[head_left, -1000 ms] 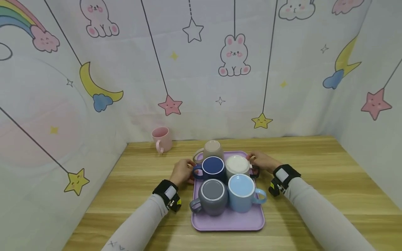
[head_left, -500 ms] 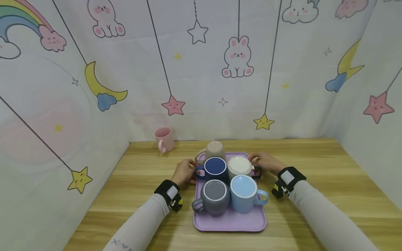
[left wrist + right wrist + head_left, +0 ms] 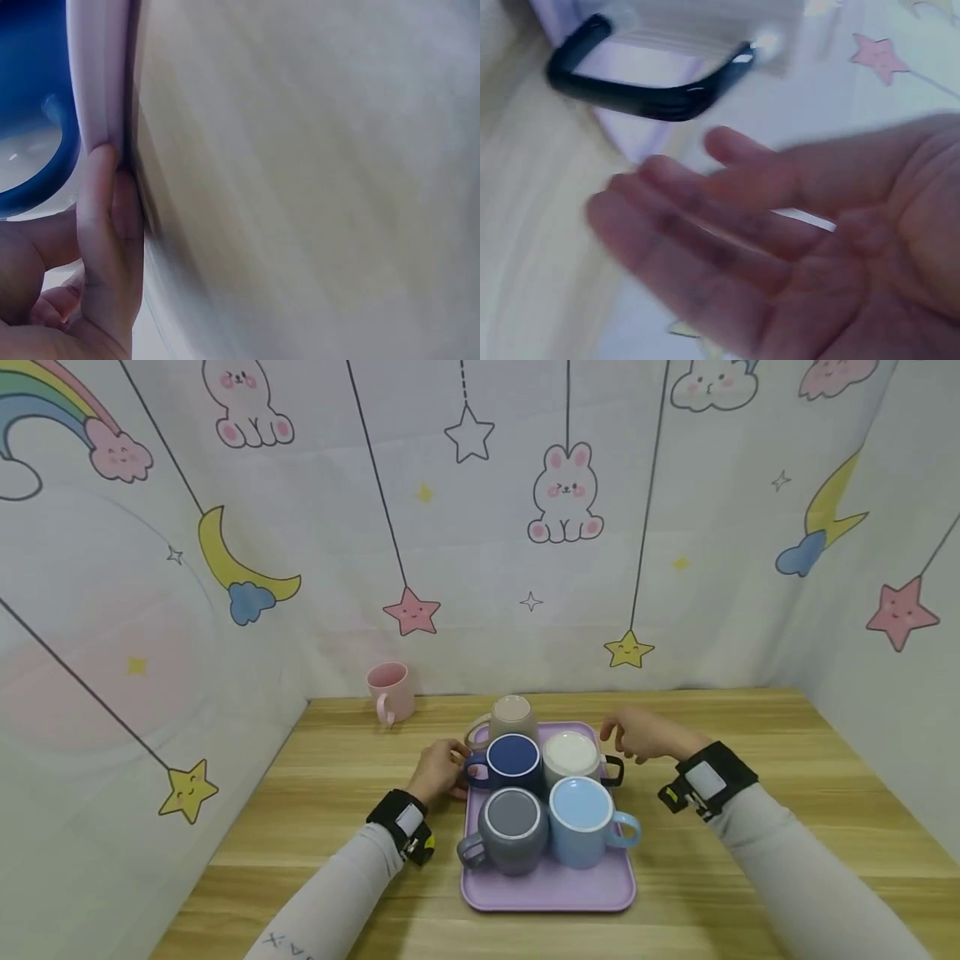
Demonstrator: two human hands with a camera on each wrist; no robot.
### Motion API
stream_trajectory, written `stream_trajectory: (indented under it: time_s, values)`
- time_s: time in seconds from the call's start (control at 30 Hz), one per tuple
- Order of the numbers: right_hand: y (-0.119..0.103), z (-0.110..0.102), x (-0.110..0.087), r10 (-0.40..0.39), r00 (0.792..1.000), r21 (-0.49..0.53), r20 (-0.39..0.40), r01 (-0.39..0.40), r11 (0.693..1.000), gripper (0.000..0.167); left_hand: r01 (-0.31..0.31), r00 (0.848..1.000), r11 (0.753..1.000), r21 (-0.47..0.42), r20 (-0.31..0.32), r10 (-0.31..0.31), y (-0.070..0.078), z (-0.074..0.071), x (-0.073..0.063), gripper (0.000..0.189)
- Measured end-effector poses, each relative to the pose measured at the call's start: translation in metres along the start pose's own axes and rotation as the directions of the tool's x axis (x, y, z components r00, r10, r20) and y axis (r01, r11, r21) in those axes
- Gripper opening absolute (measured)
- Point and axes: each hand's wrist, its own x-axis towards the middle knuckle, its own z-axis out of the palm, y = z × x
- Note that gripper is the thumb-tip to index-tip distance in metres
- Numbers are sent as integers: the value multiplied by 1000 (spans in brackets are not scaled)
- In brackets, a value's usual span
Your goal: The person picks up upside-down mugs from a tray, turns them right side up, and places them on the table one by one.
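A lilac tray [image 3: 547, 893] bears several upside-down mugs: a beige mug [image 3: 513, 714], a navy mug [image 3: 514, 758], a white mug [image 3: 572, 755] with a black handle, a grey mug [image 3: 513, 831] and a light blue mug [image 3: 581, 822]. My left hand [image 3: 441, 768] grips the tray's left rim beside the navy handle; in the left wrist view its fingers [image 3: 101, 202] meet the rim. Right of the tray's far corner, my right hand [image 3: 647, 733] is raised with loosely bent fingers, holding nothing. The black handle [image 3: 649, 101] lies just beyond its fingertips in the right wrist view.
A pink mug [image 3: 392, 693] stands upright at the table's back left, near the wall cloth [image 3: 465, 552] printed with stars and rabbits. Wooden tabletop [image 3: 750, 760] extends on both sides of the tray.
My right hand has let go of the tray's right rim and moved up and to the right. My left hand, the tray and the mugs have stayed in place.
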Motion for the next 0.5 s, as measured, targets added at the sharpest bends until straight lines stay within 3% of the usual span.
stream_trajectory:
  time_s: [0.2, 0.37, 0.5]
  values:
    - [-19, 0, -13, -60, 995, -192, 77, 73, 979, 32, -3, 1000, 1000, -11, 11, 3, -1, 0, -2, 25]
    - [-26, 11, -12, -121, 993, -321, -3, 114, 940, 13, -2, 1000, 1000, -26, 9, 2, 1, -1, -2, 25]
    - [-27, 20, -11, -127, 988, -329, -86, 92, 940, 5, -1, 1000, 1000, -26, 19, 1, 2, -1, -3, 26]
